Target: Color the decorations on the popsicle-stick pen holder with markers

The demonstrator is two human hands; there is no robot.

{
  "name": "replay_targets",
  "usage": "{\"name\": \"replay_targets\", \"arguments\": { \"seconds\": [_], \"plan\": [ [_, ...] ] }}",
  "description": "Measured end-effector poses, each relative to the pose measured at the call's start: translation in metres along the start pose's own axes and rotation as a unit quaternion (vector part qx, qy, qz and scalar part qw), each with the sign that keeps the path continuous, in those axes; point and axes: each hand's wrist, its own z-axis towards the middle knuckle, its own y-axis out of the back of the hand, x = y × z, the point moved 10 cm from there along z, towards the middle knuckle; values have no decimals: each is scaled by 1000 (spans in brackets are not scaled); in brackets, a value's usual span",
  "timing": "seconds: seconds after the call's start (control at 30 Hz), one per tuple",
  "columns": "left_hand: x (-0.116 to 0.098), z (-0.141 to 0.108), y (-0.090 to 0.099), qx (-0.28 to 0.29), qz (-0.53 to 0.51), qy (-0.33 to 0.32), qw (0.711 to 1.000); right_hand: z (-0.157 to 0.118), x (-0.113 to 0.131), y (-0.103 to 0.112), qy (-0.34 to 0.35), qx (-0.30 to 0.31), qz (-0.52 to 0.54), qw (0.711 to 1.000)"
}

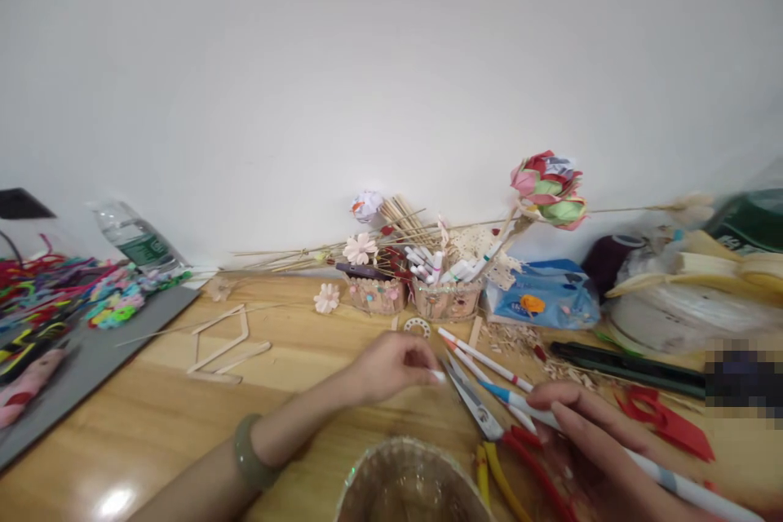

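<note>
The left hand (391,367) pinches a small white piece (437,376), its thumb and fingertips close together, above the middle of the worktop (152,416). The right hand (603,444), towards the worktop's near right corner, is closed around a white marker (517,401) whose blue end points at the left hand. Scissors (488,426) with red handles lie between the hands, beside two loose markers (486,360). A pot (400,444) stands at the near edge. Towards the back edge, a basket (446,303) holds more markers, next to a blue packet (547,294).
</note>
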Motion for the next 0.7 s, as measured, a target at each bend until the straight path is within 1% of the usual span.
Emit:
{"name": "replay_targets", "arguments": {
  "seconds": [0.07,0.1,0.17,0.27,0.33,0.4,0.47,0.6,0.63,0.7],
  "plan": [
    [-12,-7,8,-20,-49,1,999,-1,4,-6,-23,36,18,999],
    [-20,-11,12,-35,-103,-2,994,-1,6,-7,-32,42,16,998],
    [-39,-19,14,-34,-172,-13,984,-4,11,-11,-29,61,3,998],
    [-64,-30,12,-29,-208,-33,977,-14,25,-18,31,73,-17,997],
    [-74,-35,10,-30,-211,-45,976,-23,37,-19,82,49,-35,995],
    [-80,-38,8,-32,-202,-53,977,-32,45,-19,118,24,-55,991],
    [-83,-42,9,-43,-179,-56,981,-38,49,-24,133,31,-65,988],
    [-89,-49,14,-64,-142,-61,986,-41,54,-25,141,31,-27,989],
    [-90,-50,14,-64,-144,-60,986,-41,54,-24,140,25,-17,990],
    [-90,-51,15,-67,-172,-50,982,-41,53,-26,134,42,-16,990]
  ]
}}
